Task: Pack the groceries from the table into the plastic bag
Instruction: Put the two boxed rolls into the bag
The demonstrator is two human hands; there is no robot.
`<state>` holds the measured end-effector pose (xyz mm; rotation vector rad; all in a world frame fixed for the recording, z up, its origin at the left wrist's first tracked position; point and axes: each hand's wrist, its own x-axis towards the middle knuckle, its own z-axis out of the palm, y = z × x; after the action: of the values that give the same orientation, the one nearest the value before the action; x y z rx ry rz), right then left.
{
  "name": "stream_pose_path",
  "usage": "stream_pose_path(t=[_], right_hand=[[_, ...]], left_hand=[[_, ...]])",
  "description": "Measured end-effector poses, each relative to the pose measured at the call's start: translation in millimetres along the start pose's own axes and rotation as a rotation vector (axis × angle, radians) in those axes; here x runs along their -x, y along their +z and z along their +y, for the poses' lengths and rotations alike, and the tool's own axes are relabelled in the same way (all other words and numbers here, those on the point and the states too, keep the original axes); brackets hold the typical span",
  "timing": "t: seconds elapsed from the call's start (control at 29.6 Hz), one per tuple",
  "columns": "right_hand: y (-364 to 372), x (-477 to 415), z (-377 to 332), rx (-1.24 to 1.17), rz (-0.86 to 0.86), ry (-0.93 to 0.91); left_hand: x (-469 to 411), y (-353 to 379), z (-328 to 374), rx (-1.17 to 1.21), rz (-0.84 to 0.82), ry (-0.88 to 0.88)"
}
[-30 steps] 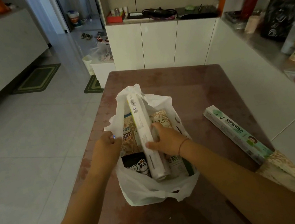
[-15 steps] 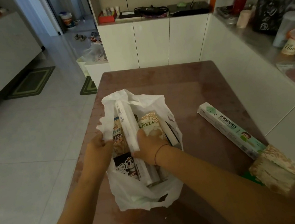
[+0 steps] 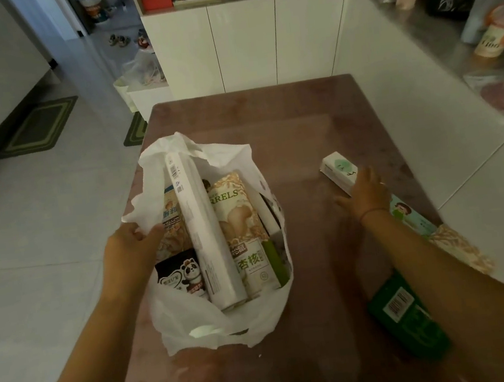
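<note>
A white plastic bag (image 3: 254, 320) lies open on the brown table (image 3: 266, 113). Inside it are a long white roll (image 3: 204, 228), a beige kernels packet (image 3: 238, 218), a black panda packet (image 3: 181, 275) and other packets. My left hand (image 3: 131, 250) grips the bag's left rim. My right hand (image 3: 368, 195) rests with spread fingers on a long white-and-green box (image 3: 338, 169) lying on the table to the bag's right. My right forearm partly hides a green packet (image 3: 409, 320), and a beige patterned packet (image 3: 461, 247) lies at the table's right edge.
White cabinets (image 3: 242, 43) stand behind the table. A counter (image 3: 448, 39) on the right carries bottles and a dark bag. Tiled floor with green mats (image 3: 40, 128) lies to the left.
My right hand has let go of the white roll in the bag and moved right onto the long box. My left hand has kept its hold on the bag's rim.
</note>
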<state>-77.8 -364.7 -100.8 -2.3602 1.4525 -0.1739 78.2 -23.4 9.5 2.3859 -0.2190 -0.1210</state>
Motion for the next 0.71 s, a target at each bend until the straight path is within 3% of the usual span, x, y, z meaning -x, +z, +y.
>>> stream_pose_path(t=[0.14,0.27,0.34,0.44,0.61,0.71], right_hand=[[14,-21,43,0.063,-0.126,0.195],[17,-33,58,0.041,-0.104,0.232],[14,-36,54,-0.019,-0.107,0.185],[9,-40,31,-0.295,-0.11,0.082],[-51,-23,-54,-0.505,-0.068,-0.123],[-96,6,-110,-0.573,-0.163,-0.269]], left_hand=[[1,9,2,0.01,-0.016,-0.032],[2,12,3,-0.015,0.001,-0.023],[2,12,4,-0.049,0.018,-0.012],[1,8,2,-0.029,0.038,0.018],[-6,-1,0,0.063,0.072,0.025],[-7,-6,-1,0.11,0.104,0.006]])
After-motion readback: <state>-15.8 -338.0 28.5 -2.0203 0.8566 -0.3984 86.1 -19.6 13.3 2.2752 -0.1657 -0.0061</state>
